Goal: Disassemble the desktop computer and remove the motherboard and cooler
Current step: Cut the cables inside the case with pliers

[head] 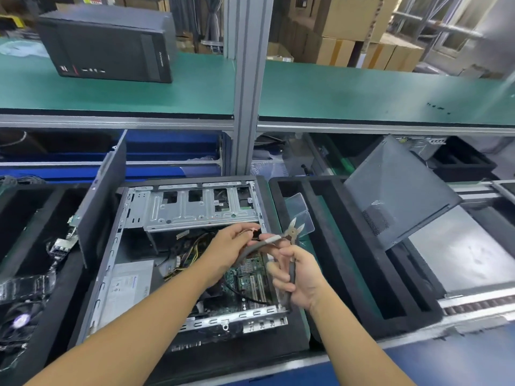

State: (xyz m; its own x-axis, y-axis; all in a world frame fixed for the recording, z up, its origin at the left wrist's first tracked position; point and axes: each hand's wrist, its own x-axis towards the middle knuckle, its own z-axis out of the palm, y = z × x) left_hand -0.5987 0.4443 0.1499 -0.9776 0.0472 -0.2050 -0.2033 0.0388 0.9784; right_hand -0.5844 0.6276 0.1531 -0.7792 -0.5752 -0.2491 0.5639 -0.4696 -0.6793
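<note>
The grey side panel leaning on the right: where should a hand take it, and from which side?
Probably by its raised far edge, from above. The side panel leans tilted, low edge on the black foam tray, so the upper edge stands free; its flat face offers nothing to pinch.
</note>
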